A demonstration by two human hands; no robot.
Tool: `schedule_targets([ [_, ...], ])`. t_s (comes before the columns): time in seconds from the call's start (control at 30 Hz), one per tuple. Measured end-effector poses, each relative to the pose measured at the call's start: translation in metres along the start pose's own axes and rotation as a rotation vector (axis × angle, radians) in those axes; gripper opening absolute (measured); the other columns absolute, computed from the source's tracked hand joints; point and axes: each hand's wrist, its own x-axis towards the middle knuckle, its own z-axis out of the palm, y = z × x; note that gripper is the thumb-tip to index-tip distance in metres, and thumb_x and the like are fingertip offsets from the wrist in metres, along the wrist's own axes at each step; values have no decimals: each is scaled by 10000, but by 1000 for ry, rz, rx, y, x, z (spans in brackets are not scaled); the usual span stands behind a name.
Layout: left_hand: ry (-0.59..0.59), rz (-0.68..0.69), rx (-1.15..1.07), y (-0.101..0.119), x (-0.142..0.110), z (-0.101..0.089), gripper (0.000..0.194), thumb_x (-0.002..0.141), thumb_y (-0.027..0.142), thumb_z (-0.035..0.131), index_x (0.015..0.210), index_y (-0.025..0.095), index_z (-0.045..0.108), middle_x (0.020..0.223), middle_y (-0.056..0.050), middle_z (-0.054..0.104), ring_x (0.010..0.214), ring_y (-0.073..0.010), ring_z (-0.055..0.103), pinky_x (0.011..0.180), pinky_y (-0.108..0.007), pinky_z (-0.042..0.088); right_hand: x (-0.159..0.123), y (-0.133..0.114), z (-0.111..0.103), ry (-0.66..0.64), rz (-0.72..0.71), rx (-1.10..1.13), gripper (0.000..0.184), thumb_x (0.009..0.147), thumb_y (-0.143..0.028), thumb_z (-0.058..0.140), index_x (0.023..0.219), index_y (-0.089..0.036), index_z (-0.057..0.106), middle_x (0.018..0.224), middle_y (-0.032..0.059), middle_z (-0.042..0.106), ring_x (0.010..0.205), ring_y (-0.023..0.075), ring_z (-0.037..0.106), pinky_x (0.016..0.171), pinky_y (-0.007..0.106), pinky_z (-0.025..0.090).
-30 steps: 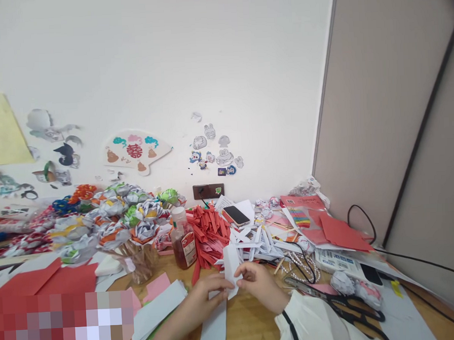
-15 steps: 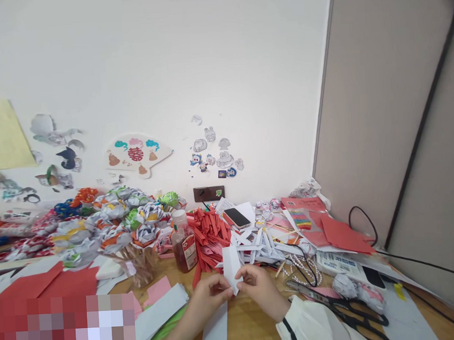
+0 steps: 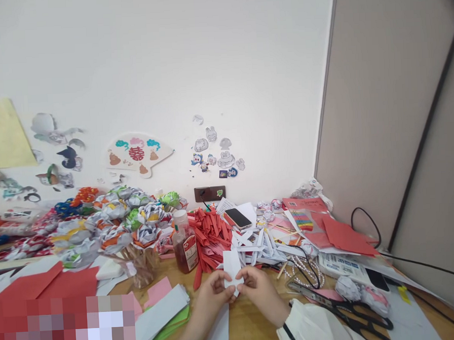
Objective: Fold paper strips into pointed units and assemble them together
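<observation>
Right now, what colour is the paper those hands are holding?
White. The paper shows best in the head view.

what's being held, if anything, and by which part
A folded white paper, near its lower end: left hand at its left edge, right hand at its right.

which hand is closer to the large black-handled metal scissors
Right. The right hand is left of the black-handled metal scissors, not touching them; the left hand is farther left.
</observation>
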Motion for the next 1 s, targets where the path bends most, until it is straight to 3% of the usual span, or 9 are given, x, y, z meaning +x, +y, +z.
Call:
schedule_targets([
  [0.17, -6, 6, 10, -1, 0, 0, 500, 428, 479, 754, 744, 188, 498, 479, 92, 490, 442, -109, 526, 476, -227, 408, -1, 1, 2, 18, 25, 3, 131, 620, -153, 553, 749, -170, 564, 642, -13, 564, 587, 144, 550, 550, 245, 420],
  [0.33, -62, -75, -62, -2, 3, -7, 555, 468, 502, 730, 864, 191, 498, 541, 49, 566, 530, -150, 598, 573, -289, 462, -2, -2, -2, 17, 28, -29, 121, 645, -179, 566, 764, -166, 582, 657, -4, 574, 616, 150, 555, 580, 254, 426],
  [0.57, -14, -99, -1, -2, 4, -6, 533, 419, 479, 750, 781, 186, 491, 443, 94, 486, 460, -150, 584, 529, -286, 459, 0, 2, 0, -16, 32, -17, 62, 648, -205, 575, 694, -164, 573, 644, -8, 581, 615, 147, 554, 581, 249, 427],
  [1.0, 18, -30, 116, -4, 4, -3, 419, 499, 416, 719, 760, 182, 489, 408, 112, 443, 359, -100, 490, 410, -212, 349, -1, 9, 10, 52, 59, 67, 91, 612, -172, 536, 703, -169, 537, 612, -27, 499, 548, 116, 480, 505, 223, 374],
])
